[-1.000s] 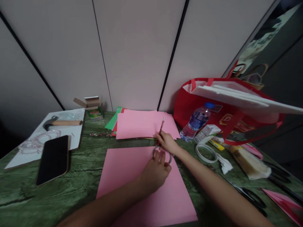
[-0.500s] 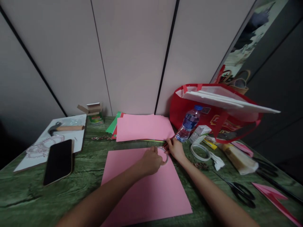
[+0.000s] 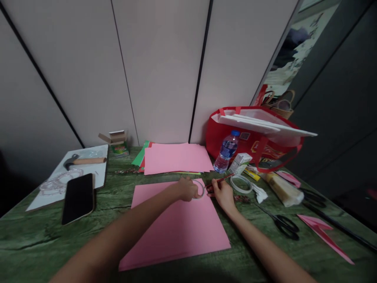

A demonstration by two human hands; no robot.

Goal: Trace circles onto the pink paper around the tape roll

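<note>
A sheet of pink paper (image 3: 182,232) lies on the green wood-patterned table in front of me. Near its far right corner a thin pale ring (image 3: 203,189), like a tape roll, rests flat on it. My left hand (image 3: 188,189) has its fingers closed on the ring's left side, pressing it to the paper. In my right hand (image 3: 222,193) is a dark red pencil (image 3: 226,177), pinched by the fingers. Its tip points left, close to the ring's right edge; whether it touches the paper I cannot tell.
Behind lie more coloured sheets (image 3: 176,157). To the right are a water bottle (image 3: 227,151), a red bag (image 3: 218,135), a tape roll (image 3: 241,184) and scissors (image 3: 284,226). On the left are a phone (image 3: 78,198), a hammer (image 3: 88,160) and a small open box (image 3: 119,145).
My right hand has moved from the ring's far side round to its right, turning the pencil to a lower slant. The left hand stays on the ring. My view has shifted slightly.
</note>
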